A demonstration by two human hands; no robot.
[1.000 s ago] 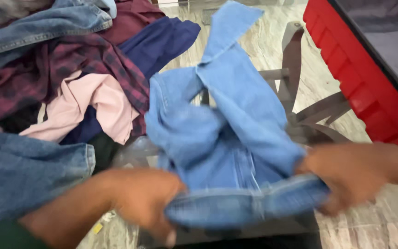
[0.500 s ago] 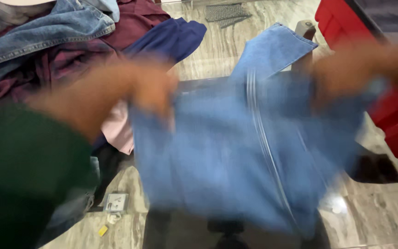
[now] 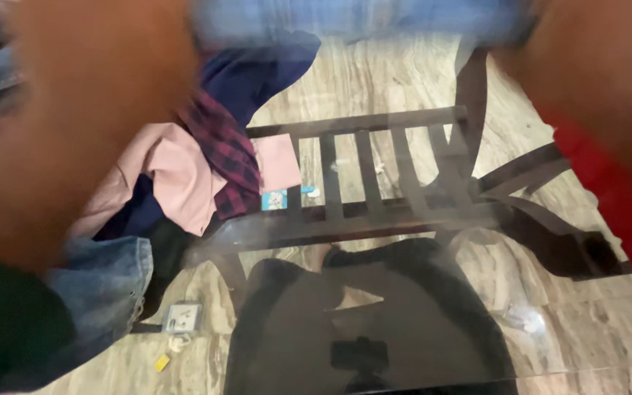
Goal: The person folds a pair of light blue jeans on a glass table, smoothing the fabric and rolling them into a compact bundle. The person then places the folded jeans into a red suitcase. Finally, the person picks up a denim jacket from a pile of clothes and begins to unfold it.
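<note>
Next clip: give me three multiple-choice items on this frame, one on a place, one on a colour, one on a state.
1. Where is the light blue denim garment?
A. at the top edge of the view, above the glass tabletop
B. on the floor
C. under the pink garment

2. What colour is the garment beside the plaid shirt?
A. yellow
B. pink
C. white

3. How do the clothes at the left lie?
A. folded in a stack
B. on hangers
C. in a loose heap

Answers: 1 A, it shows as a blue band along the top; 2 B, pale pink cloth; 3 C, they overlap, crumpled.
</note>
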